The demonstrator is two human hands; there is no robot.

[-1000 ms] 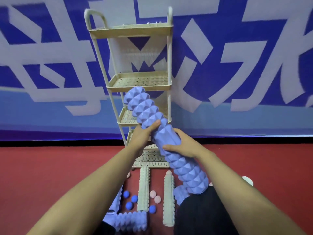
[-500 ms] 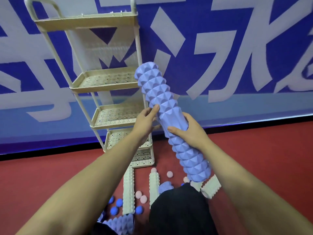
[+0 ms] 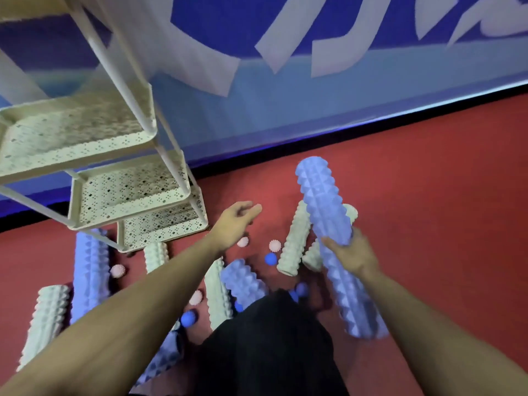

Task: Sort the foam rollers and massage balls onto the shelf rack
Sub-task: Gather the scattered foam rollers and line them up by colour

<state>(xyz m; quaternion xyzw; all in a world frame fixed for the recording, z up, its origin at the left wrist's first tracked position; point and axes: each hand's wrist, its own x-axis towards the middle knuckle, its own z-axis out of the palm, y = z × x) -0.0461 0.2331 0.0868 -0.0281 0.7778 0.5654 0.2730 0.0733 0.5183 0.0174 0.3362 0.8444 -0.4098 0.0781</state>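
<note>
My right hand [image 3: 350, 257] grips a long purple spiked foam roller [image 3: 325, 207] around its middle, holding it tilted above the red floor at the right. Free of the roller, my left hand [image 3: 238, 220] reaches forward with relaxed fingers, just right of the cream shelf rack [image 3: 134, 138], whose perforated tiers are bare. On the floor lie more purple rollers [image 3: 243, 281] [image 3: 90, 270], cream rollers [image 3: 294, 241] [image 3: 45, 318], pink spiky balls [image 3: 275, 245] [image 3: 117, 270] and blue balls [image 3: 270, 258] [image 3: 188, 318].
A blue and white banner wall [image 3: 314, 81] runs behind the rack. The red floor [image 3: 428, 195] stretches to the right. My dark-clothed knee [image 3: 271, 338] fills the lower middle and covers part of the pile.
My left hand has let go of the purple roller and reached forward. My right hand has carried the roller down and to the right. The view has tipped down toward the floor.
</note>
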